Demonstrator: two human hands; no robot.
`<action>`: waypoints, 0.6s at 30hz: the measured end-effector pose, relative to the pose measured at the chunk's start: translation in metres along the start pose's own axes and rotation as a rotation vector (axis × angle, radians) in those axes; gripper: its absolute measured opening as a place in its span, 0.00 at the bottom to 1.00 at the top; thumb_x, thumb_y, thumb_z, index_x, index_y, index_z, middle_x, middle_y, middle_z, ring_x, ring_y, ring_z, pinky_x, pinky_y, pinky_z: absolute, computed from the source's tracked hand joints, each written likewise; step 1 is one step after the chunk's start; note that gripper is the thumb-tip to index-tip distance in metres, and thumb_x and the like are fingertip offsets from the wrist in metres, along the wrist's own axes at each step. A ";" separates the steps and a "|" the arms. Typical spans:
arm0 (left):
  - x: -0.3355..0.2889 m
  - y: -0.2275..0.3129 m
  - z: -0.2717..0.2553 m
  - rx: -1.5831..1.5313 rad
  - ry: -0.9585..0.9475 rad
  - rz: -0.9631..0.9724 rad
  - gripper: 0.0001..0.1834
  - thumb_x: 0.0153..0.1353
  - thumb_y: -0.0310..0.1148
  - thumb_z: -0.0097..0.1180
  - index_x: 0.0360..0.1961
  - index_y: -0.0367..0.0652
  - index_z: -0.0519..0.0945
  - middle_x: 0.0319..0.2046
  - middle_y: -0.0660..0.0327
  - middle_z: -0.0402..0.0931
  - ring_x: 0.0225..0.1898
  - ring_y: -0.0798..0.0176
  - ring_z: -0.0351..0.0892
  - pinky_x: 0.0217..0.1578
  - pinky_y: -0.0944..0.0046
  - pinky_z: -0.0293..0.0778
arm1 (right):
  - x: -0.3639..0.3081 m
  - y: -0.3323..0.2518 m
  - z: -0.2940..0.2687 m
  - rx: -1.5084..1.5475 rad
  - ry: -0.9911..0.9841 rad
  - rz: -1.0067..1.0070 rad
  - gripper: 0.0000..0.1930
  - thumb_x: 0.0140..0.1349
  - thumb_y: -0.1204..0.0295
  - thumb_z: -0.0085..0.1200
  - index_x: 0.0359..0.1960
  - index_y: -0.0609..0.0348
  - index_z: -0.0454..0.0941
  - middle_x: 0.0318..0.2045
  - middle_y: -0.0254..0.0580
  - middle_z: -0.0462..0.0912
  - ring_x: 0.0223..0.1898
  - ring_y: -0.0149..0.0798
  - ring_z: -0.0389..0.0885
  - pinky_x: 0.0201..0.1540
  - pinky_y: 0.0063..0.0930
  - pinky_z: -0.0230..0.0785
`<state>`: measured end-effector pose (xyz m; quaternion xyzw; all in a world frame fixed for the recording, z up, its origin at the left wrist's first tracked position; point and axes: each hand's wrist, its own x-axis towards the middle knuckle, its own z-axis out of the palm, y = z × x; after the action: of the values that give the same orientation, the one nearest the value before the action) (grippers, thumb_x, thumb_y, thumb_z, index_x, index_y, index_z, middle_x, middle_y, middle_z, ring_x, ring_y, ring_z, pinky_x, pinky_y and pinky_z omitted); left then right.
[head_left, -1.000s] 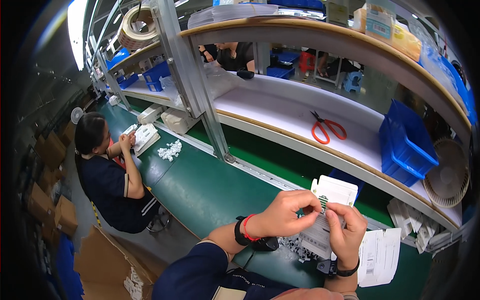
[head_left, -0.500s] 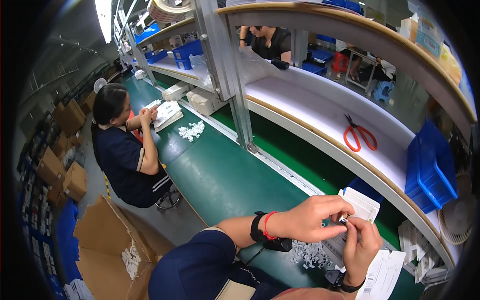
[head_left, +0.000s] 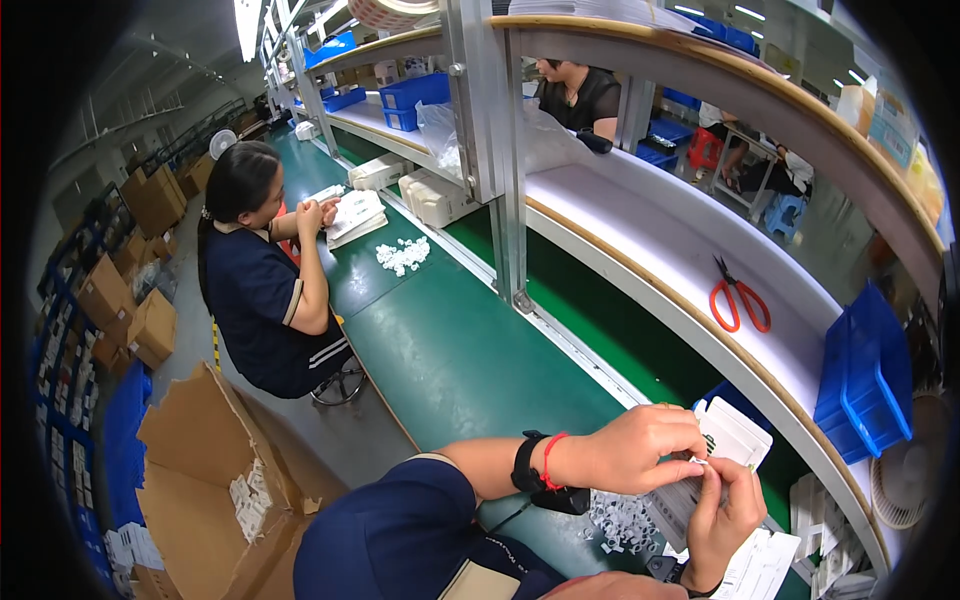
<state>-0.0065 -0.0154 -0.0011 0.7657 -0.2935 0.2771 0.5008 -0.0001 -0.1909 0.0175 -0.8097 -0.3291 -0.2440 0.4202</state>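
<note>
as left hand (head_left: 650,452) and right hand (head_left: 730,508) pinch a white piece (head_left: 700,462), heaped angular bits (head_left: 622,520)

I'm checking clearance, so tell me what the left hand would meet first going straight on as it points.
Past the small white piece at its fingertips, the left hand would probably meet the right hand first, close ahead; exact depth is unclear.

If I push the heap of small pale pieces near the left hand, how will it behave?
The heap will probably spread rather than slide as one, since the pieces lie loose with strays at its edge. Each is likely light, looking tiny beside the left hand. Rolling seems less likely, as many look irregular.
</note>
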 end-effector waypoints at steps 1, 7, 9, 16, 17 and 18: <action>0.000 0.000 0.001 0.014 0.003 0.019 0.08 0.55 0.29 0.62 0.32 0.37 0.78 0.27 0.57 0.75 0.29 0.55 0.75 0.31 0.60 0.71 | 0.000 0.000 -0.001 -0.008 -0.010 0.008 0.03 0.56 0.83 0.54 0.31 0.65 0.77 0.24 0.44 0.77 0.24 0.40 0.75 0.28 0.28 0.64; 0.000 -0.003 0.003 0.012 0.005 0.031 0.06 0.54 0.29 0.61 0.30 0.38 0.77 0.27 0.58 0.76 0.30 0.54 0.74 0.33 0.59 0.70 | -0.002 0.004 0.002 0.005 0.008 0.030 0.02 0.56 0.82 0.54 0.31 0.66 0.77 0.25 0.45 0.78 0.25 0.40 0.76 0.29 0.28 0.66; -0.001 -0.002 0.003 0.035 0.026 0.047 0.06 0.54 0.29 0.61 0.30 0.38 0.77 0.26 0.58 0.76 0.30 0.55 0.74 0.32 0.59 0.69 | -0.002 0.004 0.002 0.013 0.001 0.031 0.02 0.56 0.82 0.54 0.31 0.66 0.77 0.25 0.45 0.78 0.26 0.39 0.76 0.30 0.28 0.66; 0.000 0.000 0.003 0.034 0.052 0.033 0.07 0.52 0.31 0.61 0.27 0.39 0.77 0.24 0.58 0.74 0.28 0.54 0.73 0.31 0.59 0.69 | -0.005 0.008 0.003 -0.007 -0.010 0.035 0.01 0.57 0.81 0.54 0.30 0.66 0.76 0.26 0.45 0.78 0.26 0.39 0.76 0.31 0.29 0.66; 0.002 0.000 0.003 0.027 0.055 0.038 0.07 0.52 0.32 0.61 0.27 0.39 0.77 0.24 0.58 0.74 0.28 0.54 0.73 0.31 0.59 0.69 | -0.004 0.008 0.002 -0.010 -0.004 0.034 0.01 0.57 0.81 0.54 0.30 0.66 0.76 0.26 0.45 0.78 0.26 0.39 0.75 0.31 0.29 0.66; 0.003 0.000 0.004 0.019 0.057 0.043 0.08 0.52 0.32 0.61 0.26 0.39 0.77 0.24 0.58 0.74 0.28 0.53 0.73 0.31 0.58 0.69 | -0.003 0.009 0.001 -0.014 -0.003 0.034 0.01 0.57 0.81 0.54 0.30 0.66 0.76 0.26 0.45 0.78 0.26 0.39 0.75 0.31 0.29 0.66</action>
<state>-0.0039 -0.0195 0.0000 0.7557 -0.2928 0.3123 0.4956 0.0041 -0.1951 0.0104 -0.8183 -0.3143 -0.2382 0.4182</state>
